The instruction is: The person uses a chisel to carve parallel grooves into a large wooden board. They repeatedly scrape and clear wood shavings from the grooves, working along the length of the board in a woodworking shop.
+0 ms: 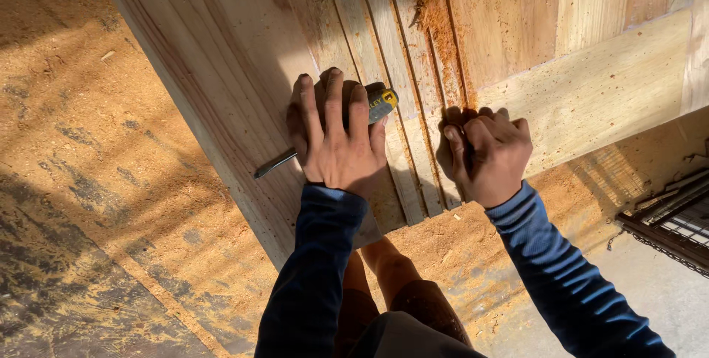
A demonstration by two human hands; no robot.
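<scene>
My left hand [336, 140] lies flat on a large pale wooden panel [244, 70], pressing down a chisel [380, 101] with a yellow and black handle. Its metal blade [275, 164] sticks out to the left from under my palm. My right hand [484, 152] is a closed fist at the lower end of a routed groove [443, 40] filled with reddish sawdust. Something small may be pinched in it, but the fingers hide it. Both arms wear dark blue sleeves.
The panel has several parallel grooves and a raised cross rail [605, 84] on the right. Sawdust covers the floor [88, 181] at left and below the panel. A dark metal grate [676, 221] sits at the right edge. My knees [399, 291] show below.
</scene>
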